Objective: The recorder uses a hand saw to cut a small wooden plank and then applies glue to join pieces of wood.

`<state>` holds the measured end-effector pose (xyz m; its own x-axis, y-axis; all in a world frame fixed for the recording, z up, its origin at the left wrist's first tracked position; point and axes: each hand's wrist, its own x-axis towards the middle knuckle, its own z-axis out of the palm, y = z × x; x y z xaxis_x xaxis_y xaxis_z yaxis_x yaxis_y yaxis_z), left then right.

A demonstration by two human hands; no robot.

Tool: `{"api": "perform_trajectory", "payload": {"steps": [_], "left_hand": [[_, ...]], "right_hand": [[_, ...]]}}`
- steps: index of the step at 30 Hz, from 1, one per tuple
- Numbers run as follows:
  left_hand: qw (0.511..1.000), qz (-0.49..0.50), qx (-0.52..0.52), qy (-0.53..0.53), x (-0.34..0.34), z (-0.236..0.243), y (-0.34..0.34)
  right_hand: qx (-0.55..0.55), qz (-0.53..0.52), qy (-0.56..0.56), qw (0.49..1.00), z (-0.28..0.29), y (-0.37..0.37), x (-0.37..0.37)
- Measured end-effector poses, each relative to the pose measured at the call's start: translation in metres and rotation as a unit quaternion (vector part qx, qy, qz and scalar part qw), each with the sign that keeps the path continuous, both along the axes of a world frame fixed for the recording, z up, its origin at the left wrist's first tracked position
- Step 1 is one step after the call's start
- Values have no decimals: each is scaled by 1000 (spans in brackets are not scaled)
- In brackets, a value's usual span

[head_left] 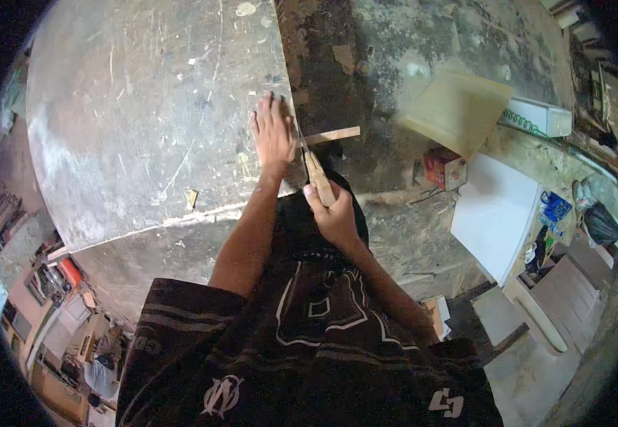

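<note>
My left hand (275, 139) lies with its fingers stretched out near the right edge of a scuffed grey board (145, 107). A narrow wooden strip (337, 134) sticks out past that edge, beside my left fingers; whether the hand presses on its other end is hidden. My right hand (334, 217) is closed round the light wooden handle of a saw (316, 174). The saw's thin dark blade points away from me, along the board's edge, and meets the strip close to my left hand. I cannot make out how deep the blade sits in the wood.
Right of my hands stand a red box (442, 169), a yellowish sheet (458, 110) and a white panel (495, 213). A pale box with a green coil (536, 117) lies farther right. Wooden panels (565, 299) lean at the lower right. Assorted clutter (74, 306) fills the lower left.
</note>
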<state>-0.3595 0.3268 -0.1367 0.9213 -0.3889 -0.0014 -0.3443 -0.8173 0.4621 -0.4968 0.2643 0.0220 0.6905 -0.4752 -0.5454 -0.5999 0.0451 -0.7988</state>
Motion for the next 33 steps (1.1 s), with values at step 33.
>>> {"api": "perform_trajectory", "payload": {"steps": [33], "left_hand": [[999, 15, 30, -33, -2, 4, -4]], "right_hand": [[-21, 12, -13, 1000, 20, -8, -1]]}}
